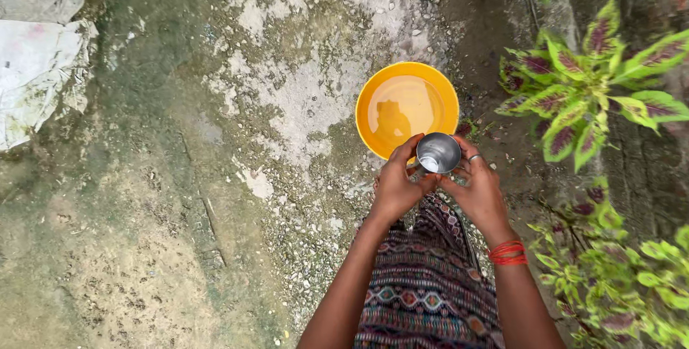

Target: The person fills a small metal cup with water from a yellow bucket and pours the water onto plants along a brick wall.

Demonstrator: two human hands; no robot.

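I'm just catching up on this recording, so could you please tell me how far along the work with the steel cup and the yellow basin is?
Done: the yellow basin on the ground already holds water. In hand: the left hand and right hand hold the small steel cup together above the basin's near rim, a little water in its bottom. Left: the leafy plants to the right show no sign of being watered.

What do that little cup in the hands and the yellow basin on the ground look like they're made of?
The cup looks like polished metal, probably steel: silvery, with bright mirror-like reflections inside. The yellow basin looks like plastic: uniform saturated colour, smooth thin rim, soft sheen. It holds water, which reflects a dark silhouette.
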